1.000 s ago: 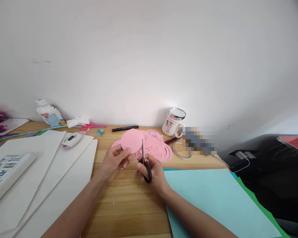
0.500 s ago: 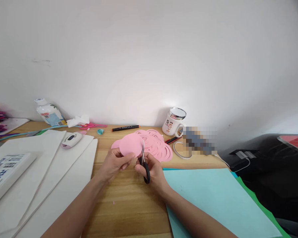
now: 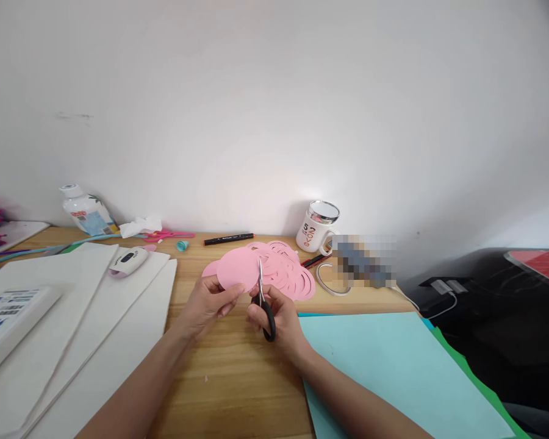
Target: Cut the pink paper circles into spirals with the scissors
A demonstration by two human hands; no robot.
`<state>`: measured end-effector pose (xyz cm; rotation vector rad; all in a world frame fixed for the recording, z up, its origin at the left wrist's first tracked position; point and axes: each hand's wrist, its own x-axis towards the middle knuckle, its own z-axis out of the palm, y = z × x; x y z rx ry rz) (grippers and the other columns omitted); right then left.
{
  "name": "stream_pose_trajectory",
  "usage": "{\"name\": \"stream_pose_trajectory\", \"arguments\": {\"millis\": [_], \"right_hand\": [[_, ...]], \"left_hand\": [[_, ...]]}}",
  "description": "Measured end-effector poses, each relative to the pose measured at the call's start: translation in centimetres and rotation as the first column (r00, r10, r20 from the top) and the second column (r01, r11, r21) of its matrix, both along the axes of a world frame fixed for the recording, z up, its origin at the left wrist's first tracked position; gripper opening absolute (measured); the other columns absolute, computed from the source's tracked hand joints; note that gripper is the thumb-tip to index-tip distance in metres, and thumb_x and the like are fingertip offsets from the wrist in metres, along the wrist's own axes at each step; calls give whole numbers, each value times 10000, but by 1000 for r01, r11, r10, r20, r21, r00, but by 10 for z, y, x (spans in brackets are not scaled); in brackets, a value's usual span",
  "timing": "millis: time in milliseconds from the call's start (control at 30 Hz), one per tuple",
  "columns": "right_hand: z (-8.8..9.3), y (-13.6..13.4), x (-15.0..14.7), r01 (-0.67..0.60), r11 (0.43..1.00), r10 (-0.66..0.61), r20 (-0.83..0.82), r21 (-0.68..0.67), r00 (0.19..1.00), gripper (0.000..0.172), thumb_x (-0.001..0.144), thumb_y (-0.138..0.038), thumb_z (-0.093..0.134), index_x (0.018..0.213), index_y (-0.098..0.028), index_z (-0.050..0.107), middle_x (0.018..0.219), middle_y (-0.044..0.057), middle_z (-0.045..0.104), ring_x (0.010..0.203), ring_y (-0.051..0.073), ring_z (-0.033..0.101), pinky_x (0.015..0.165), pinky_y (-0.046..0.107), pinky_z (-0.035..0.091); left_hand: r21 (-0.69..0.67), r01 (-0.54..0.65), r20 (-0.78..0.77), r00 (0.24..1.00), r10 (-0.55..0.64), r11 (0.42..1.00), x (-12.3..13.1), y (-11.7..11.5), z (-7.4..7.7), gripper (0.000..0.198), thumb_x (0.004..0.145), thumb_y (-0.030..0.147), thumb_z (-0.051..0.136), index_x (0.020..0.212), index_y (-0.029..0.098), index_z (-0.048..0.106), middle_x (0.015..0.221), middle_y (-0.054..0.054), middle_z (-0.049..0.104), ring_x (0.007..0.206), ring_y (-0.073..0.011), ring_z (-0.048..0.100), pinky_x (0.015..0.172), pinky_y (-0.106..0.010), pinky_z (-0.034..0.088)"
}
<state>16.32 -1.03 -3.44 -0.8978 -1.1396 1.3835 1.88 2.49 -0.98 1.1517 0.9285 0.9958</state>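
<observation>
My left hand [image 3: 210, 303] pinches a round pink paper disc [image 3: 236, 269] between thumb and fingers, holding it up above the table. Black-handled scissors [image 3: 267, 317] are in my right hand [image 3: 281, 317], fingers closed around the handles. Their narrow metal blades point away from me and lie at the disc's right edge; whether they touch it I cannot tell. Behind the disc lies a heap of pink paper cut-outs [image 3: 286, 274], many of them ring-shaped. Another pink piece [image 3: 209, 268] shows partly behind the disc on the left.
White sheets [image 3: 132, 329] and a white box [image 3: 16, 323] lie at left; light-blue paper [image 3: 393, 366] over green lies at right. Along the wall are a bottle [image 3: 89, 210], pink scissors [image 3: 171, 234], a black marker [image 3: 229, 239] and a white mug [image 3: 319, 227].
The whole view has shifted slightly. Both hands keep nearly the same pose, with the disc and the scissors still held close together.
</observation>
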Motion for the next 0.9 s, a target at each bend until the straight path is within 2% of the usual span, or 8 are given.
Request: {"name": "stream_pose_trajectory", "arguments": {"millis": [100,333,467,600,733,900], "right_hand": [[2,0,0,-5,1000,5,-3,-12,1000,373,656,-460,700,805,-189,491,476,-94,436,394,64,364,398,194,309],[-6,1,0,-14,999,12,-29,-47,999,351,665,-436,707,772,-184,487,453,-98,455,346,55,385,362,177,290],[-8,0,-2,-32,998,30,-47,-62,998,363,643,-437,719,773,-187,491,462,-93,463,352,63,408,366,180,297],[-1,0,-1,-18,999,17,-43,-38,999,383,611,-399,750,819,-182,514,540,-71,482,446,73,419,418,188,319],[3,2,2,3,1000,-3,-31,6,1000,378,598,-357,767,829,-179,526,588,-56,490,515,83,390,449,193,306],[0,2,3,-24,1000,24,-41,0,999,364,624,-370,750,841,-187,522,590,-57,478,513,84,366,446,198,288]], "left_hand": [[6,-5,5,1000,5,1000,-1,0,-1,346,659,309,710,481,133,471,389,78,396,371,-27,304,400,-192,191],[-66,18,82,997,-12,998,1,0,-4,275,720,363,657,620,144,525,520,42,545,332,-31,361,345,-182,181],[-60,-23,15,1000,24,998,1,-1,-4,318,651,352,709,532,134,510,452,51,490,337,-29,333,353,-186,191],[-31,-13,-31,999,12,999,1,-2,-3,338,627,330,722,479,137,487,380,80,393,347,-23,274,378,-191,170],[-14,-13,-63,998,12,1000,0,-1,0,343,613,345,722,472,143,484,366,84,372,355,-27,258,388,-199,164],[-10,-33,-111,993,32,999,0,-1,5,346,598,384,711,475,147,492,343,85,358,359,-34,247,399,-208,164]]}}
